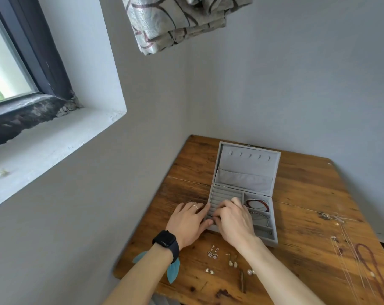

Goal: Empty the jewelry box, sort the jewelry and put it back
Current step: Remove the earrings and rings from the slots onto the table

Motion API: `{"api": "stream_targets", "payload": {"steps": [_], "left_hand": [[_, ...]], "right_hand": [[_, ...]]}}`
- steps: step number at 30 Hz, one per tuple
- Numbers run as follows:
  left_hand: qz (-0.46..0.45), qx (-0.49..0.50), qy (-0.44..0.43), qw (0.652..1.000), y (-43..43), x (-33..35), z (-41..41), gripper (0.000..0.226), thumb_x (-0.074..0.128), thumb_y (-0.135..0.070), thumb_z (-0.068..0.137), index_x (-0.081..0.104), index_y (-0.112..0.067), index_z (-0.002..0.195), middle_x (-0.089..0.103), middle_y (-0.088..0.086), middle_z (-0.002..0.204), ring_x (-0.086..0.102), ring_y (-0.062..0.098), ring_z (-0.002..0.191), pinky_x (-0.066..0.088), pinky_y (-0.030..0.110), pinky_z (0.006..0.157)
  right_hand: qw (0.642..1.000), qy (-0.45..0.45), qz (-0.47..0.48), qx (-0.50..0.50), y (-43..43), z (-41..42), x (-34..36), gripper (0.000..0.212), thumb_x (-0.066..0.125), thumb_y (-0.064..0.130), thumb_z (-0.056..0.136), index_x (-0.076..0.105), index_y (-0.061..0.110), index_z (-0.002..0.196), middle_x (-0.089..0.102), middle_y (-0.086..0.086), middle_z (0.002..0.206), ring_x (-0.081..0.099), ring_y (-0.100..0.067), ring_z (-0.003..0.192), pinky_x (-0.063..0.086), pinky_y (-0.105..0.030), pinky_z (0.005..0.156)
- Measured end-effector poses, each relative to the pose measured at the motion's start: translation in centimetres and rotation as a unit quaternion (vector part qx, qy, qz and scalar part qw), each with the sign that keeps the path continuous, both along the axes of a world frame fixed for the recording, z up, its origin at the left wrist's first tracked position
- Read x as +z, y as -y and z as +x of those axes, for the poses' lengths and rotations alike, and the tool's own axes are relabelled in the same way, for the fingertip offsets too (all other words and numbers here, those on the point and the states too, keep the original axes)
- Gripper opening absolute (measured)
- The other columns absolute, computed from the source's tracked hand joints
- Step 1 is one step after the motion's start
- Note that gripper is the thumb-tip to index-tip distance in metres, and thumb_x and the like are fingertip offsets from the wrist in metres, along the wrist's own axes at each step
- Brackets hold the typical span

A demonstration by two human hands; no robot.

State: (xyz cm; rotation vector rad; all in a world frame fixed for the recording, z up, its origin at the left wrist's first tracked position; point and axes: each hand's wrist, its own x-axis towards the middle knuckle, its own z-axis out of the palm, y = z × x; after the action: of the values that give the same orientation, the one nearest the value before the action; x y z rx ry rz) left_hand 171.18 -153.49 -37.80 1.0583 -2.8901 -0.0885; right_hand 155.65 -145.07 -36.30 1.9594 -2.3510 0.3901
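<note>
Refill appears under way: the jewelry box [246,166] lies open at frame centre, bracelets [258,204] already inside — earrings [213,254] and necklaces [361,245] (lower right) wait on the table [307,194]. The left hand [191,219] rests flat beside it; the right hand [234,219] curls its fingers [227,204] over the ring slots, any catch hidden.

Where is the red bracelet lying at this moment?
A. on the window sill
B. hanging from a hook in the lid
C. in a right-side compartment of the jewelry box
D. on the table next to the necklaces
C: the red bracelet lies coiled in the far right compartment of the open grey jewelry box.
</note>
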Motion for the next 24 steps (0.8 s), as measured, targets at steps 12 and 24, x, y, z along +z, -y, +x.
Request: {"api": "stream_targets", "payload": {"steps": [12, 24], "left_hand": [[0.05, 0.016, -0.022, 0.998, -0.2, 1.7, -0.9, 0.045, 0.037, -0.055, 0.1, 0.049, -0.043, 0.141, 0.042, -0.004, 0.152, 0.037, 0.019, 0.139, 0.03, 0.04, 0.112], [0.017, 0.099, 0.034, 0.994, -1.4, 4.7, -4.7, 0.021, 0.058, -0.026, 0.095, 0.071, -0.021, 0.11, 0.06, 0.003, 0.121, 0.056, 0.024, 0.113, 0.05, 0.042, 0.094]], "right_hand": [[0.978, 0.173, -0.094, -0.066, -5.6, -1.0, 0.4, 0.006, 0.049, 0.028, 0.102, 0.054, 0.025, 0.103, 0.059, 0.012, 0.103, 0.046, -0.008, 0.099, 0.04, -0.022, 0.079], [0.9, 0.366, -0.157, -0.175, -19.9, 1.9, -0.9, 0.015, 0.061, 0.019, 0.097, 0.053, 0.03, 0.103, 0.065, 0.015, 0.097, 0.061, 0.0, 0.093, 0.044, -0.005, 0.076]]}}
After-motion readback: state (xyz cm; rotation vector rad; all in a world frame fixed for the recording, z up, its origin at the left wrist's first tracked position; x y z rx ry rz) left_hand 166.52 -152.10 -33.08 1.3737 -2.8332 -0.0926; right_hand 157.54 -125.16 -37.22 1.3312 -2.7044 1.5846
